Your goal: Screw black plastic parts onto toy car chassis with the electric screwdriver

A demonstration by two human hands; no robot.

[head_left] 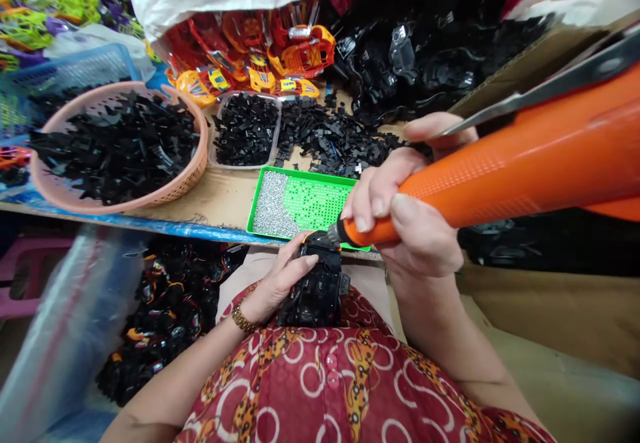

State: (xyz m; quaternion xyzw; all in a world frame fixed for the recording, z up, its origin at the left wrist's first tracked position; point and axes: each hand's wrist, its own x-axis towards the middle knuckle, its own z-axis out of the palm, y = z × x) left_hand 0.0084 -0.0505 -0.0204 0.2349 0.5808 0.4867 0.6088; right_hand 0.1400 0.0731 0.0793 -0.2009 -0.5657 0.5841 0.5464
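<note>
In the head view, my left hand (280, 277) is closed around a black plastic toy car body (316, 294), held against my lap at the table's edge. My right hand (407, 213) grips an orange electric screwdriver (520, 163) near its front end. The tool's dark tip points down at the upper end of the toy car body; whether it touches a screw there cannot be made out. Just beyond lies a green perforated tray (320, 203) with many small silvery screws (273, 206) on its left side.
A pink basket (200, 156) and a clear plastic tub (275, 143) hold small black parts. More black pieces (340, 139) lie loose beside them. Orange car shells (260, 49) are piled behind. Dark assembled toys (165, 303) fill the space lower left. A cardboard flap (530, 69) stands right.
</note>
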